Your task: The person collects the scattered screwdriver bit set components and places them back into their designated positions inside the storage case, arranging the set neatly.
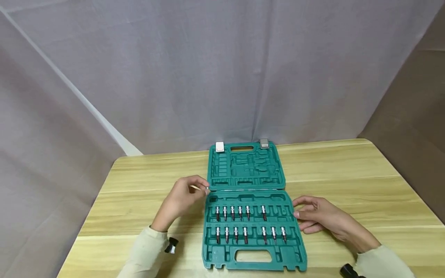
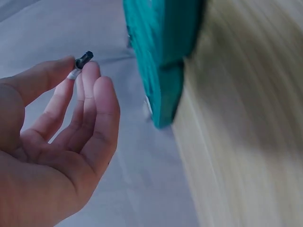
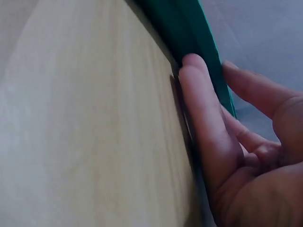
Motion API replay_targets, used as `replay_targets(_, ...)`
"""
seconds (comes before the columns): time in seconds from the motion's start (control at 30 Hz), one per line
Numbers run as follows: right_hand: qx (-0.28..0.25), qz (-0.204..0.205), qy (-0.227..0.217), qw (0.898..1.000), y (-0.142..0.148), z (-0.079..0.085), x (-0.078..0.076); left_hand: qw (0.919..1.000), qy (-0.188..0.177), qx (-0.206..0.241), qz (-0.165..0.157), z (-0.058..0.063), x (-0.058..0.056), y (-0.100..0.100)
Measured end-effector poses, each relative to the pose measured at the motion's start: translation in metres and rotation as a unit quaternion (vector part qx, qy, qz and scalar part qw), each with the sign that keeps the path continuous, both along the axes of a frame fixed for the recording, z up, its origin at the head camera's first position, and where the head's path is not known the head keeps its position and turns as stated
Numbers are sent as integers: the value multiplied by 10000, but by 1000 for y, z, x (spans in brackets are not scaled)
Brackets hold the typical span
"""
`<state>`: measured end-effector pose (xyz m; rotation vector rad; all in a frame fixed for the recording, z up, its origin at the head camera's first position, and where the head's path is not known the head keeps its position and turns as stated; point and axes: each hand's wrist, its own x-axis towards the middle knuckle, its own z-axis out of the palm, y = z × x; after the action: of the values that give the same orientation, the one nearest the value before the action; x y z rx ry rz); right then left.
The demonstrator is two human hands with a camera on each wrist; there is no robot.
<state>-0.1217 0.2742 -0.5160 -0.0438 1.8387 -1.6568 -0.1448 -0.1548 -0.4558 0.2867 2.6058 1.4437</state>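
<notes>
A green tool case point(image 1: 219, 253) lies unfolded on the wooden table, with two rows of bit sockets point(image 1: 240, 211) in its near half. My left hand point(image 1: 184, 197) is at the case's left side, by the hinge. Between thumb and fingertips it pinches one small bit socket point(image 2: 84, 60), whose dark tip points up and away from the palm in the left wrist view. On the opposite side, my right hand point(image 1: 321, 216) holds the case's right edge, thumb at the rim and fingers point(image 3: 203, 104) along the side wall.
The case's far half, moulded with recesses, carries two metal latches, a left latch point(image 1: 219, 146) and a right latch point(image 1: 264, 143). A grey cloth point(image 1: 194, 77) hangs behind the wooden table point(image 1: 347, 166). Several slots between the bit sockets show bare green plastic.
</notes>
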Motion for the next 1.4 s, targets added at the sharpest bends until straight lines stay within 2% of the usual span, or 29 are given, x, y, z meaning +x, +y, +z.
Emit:
replay_targets(0.13, -93, 176, -49, 9998, 4, 0, 2, 9990, -145, 402, -132, 5, 0, 14)
replay_targets(0.37, -368, 426, 109, 9984, 3, -2, 4, 9932, -389, 969, -520, 4, -3, 34)
replay_targets(0.6, -523, 166, 146, 9984, 1, -8, 9, 9917, -396, 953, -768, 4, -4, 51)
replay_targets(0.9, -485, -98, 121, 9987, -1, -11, 14, 9876, -701, 1040, -950, -3, -10, 70)
replay_targets(1.17, -328, -192, 209, 9991, -3, -10, 15, 9882, -867, 787, -989, -3, -12, 85)
replay_targets(1.4, -221, -278, 160, 9992, -5, -8, 17, 9867, -886, 568, -1242, -1, -12, 98)
